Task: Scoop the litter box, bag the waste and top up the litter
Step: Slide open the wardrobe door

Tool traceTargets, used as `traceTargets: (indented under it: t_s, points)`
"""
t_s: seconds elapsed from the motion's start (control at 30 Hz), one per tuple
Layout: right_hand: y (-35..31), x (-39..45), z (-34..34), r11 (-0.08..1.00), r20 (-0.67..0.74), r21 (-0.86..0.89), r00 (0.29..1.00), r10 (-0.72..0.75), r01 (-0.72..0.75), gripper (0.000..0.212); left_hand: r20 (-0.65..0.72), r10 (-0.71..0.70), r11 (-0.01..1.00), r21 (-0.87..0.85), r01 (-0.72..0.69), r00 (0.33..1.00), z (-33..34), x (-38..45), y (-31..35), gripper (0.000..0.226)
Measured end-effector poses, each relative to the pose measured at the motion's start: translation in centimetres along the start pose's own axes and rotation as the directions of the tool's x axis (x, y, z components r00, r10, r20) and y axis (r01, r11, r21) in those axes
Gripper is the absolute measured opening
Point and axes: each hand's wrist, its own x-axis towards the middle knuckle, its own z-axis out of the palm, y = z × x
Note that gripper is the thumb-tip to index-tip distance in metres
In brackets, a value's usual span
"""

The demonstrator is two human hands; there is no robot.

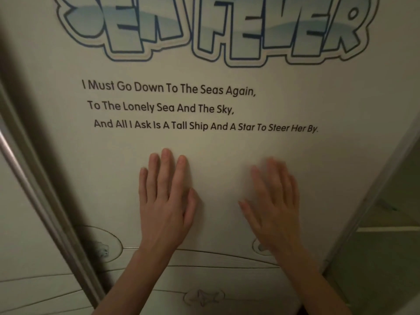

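Both hands flat on a sliding door panel [227, 142], fingers straight and laid together, gripping nothing. Left hand [167, 201] sharp, palm and fingers pressed to the surface; right hand [276, 205] motion-blurred, also spread against the panel, just beside the left and at about the same height, with a bare strip of door between them. Forearms come up from the bottom edge, left one nearer centre. Door runs tall, long axis vertical in view, leaning slightly; metal frame rail [29, 176] on the left, and on the right the door's edge with a dark gap [386, 235] past it showing a dim space beyond. Right hand is nearer that open edge. My read: the push goes sideways along the track, and direction can't be told from one frame. Faint line drawings sit on the lower panel under the wrists; above the fingertips three lines of printed verse [200, 108], then big blue block lettering [216, 26] at the top. Litter box, scoop, waste bag, litter supply: none in view, so which way they lie from the hands can't be said; probably past the door. No containers visible, nothing to report on contents. Task looks unstarted, this is access only.
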Motion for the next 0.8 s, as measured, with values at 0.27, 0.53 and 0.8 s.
traceTargets:
  t_s: [0.27,0.53,0.8]
  points:
    - [1.5,0.3,-1.1,0.943,-0.054,-0.036,0.943,0.328,-0.33,0.068,0.053,0.121,0.991,-0.067,-0.118,0.991,-1.5,0.6,1.4,0.071]
    - [0.0,0.3,-0.8,0.957,0.006,0.001,0.957,0.29,-0.29,0.07,0.136,0.215,0.973,-0.118,-0.199,0.967,0.0,0.4,4.0,0.068]
    - [-2.3,0.7,-0.8,0.965,0.04,0.062,0.966,0.254,-0.256,0.07,0.144,0.202,0.976,-0.114,-0.186,0.969,0.3,0.1,4.3,0.066]
